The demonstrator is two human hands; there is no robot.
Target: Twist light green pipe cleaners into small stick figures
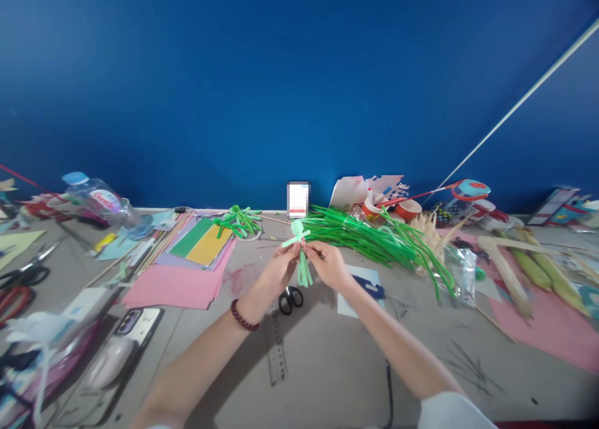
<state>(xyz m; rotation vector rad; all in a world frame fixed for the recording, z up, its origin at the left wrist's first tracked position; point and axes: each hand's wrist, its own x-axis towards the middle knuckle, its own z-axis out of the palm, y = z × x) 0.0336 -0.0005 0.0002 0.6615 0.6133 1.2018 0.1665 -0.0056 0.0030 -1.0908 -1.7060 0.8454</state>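
Between both hands [304, 265], pale-green pipe-cleaner figure [302, 251]

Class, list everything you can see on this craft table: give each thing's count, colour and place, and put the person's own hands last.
pipe-cleaner figure: one, pale green, held up between both hands
pipe-cleaner bundle: one, bright green, right of the hands
scissors: one, black handles, under the hands
ruler: one, clear, near centre
paper stack: one, pink, left of centre, with green and yellow sheets behind it
plastic bottle: one, clear, lying far left
phone: one, dark, lower left
corn cobs: two, yellow-green, far right
bracelet: one, dark red, left wrist
left hand: pinching the figure
right hand: pinching the figure
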